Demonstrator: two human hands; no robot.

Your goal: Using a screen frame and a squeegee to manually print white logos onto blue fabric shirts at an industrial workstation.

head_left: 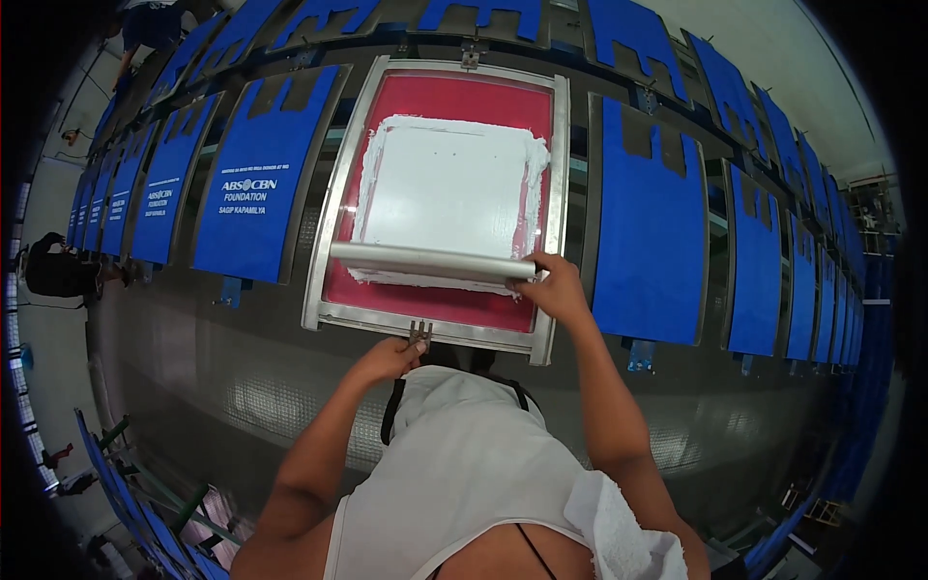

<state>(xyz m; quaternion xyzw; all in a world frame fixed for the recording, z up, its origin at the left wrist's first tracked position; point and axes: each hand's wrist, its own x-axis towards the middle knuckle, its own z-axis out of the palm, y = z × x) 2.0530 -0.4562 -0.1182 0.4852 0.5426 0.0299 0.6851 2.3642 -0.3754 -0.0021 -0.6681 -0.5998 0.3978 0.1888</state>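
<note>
A screen-printing frame of silver metal lies in front of me, holding a red mesh. White ink covers the middle of the mesh, with thick, ragged ridges along its sides. Across the lower part of the ink lies a long metal squeegee. My right hand grips the squeegee's right end, with fingers wrapped over it. At the near edge of the frame, my left hand closes on a small pronged metal bracket. Whatever lies beneath the frame is hidden.
Blue cut fabric panels with notched tops lie on boards to the left and right, with more rows beyond. The left panels carry white print. A dark floor runs along the near side. A person in dark clothes is at the far left.
</note>
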